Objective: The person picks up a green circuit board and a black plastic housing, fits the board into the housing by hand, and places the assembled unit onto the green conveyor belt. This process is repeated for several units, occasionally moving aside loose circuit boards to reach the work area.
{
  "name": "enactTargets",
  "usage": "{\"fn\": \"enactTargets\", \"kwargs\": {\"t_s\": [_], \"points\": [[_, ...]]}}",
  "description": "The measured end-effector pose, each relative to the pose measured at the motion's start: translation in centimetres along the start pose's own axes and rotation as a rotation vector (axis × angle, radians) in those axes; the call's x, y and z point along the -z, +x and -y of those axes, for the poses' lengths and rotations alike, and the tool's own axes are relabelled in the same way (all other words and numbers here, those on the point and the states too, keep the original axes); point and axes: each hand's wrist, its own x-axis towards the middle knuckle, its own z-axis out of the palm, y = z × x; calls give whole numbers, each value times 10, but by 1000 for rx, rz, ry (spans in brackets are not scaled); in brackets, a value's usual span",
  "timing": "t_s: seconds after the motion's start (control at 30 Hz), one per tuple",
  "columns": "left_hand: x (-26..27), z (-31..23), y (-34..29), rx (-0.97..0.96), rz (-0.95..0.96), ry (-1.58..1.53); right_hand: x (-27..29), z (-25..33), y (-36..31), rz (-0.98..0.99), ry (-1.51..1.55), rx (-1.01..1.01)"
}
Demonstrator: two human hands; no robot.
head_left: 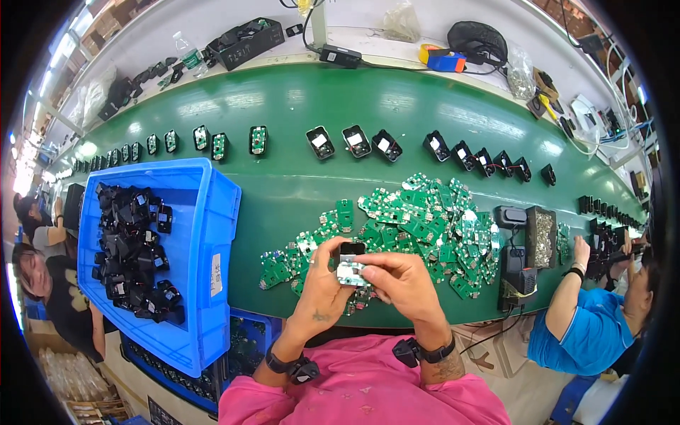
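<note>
In front of my chest, my left hand [319, 296] is closed around a small black plastic housing [352, 248]. A circuit board [350, 273] sits against the housing's near side, and the thumb and fingers of my right hand [409, 285] pinch it. How far the board is inside the housing is hidden by my fingers. Just beyond both hands spreads a heap of loose green circuit boards [418, 225].
A blue crate [216, 273] of black housings stands at the left. Along the green bench [283, 92] runs a row of open housings [356, 141], some holding boards [258, 140]. Right of the heap are a black power unit [516, 273] and a metallic block [540, 237]. Co-workers sit at both sides.
</note>
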Motion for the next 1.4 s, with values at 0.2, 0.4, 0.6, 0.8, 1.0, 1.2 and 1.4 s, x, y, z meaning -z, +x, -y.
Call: {"fn": "enactTargets", "kwargs": {"t_s": [0.2,0.4,0.6,0.8,1.0,1.2,1.4], "points": [[2,1,2,-61,-17,-102,-5,-9,-3,-163,83,26],[-10,1,1,144,-129,-663,-8,-23,-1,-235,25,45],[-6,-1,-1,189,15,-625,-10,-31,-2,-317,-50,136],[-5,-5,-7,319,84,-660,-13,-32,-6,-459,-400,355],[-9,-2,-7,312,69,-464,-21,-26,-13,-356,-474,457],[-17,2,-12,26,40,-70,-25,-27,-14,-317,-229,273],[-16,-5,-12,176,-93,-262,-28,-25,-17,-246,-249,406]]}}
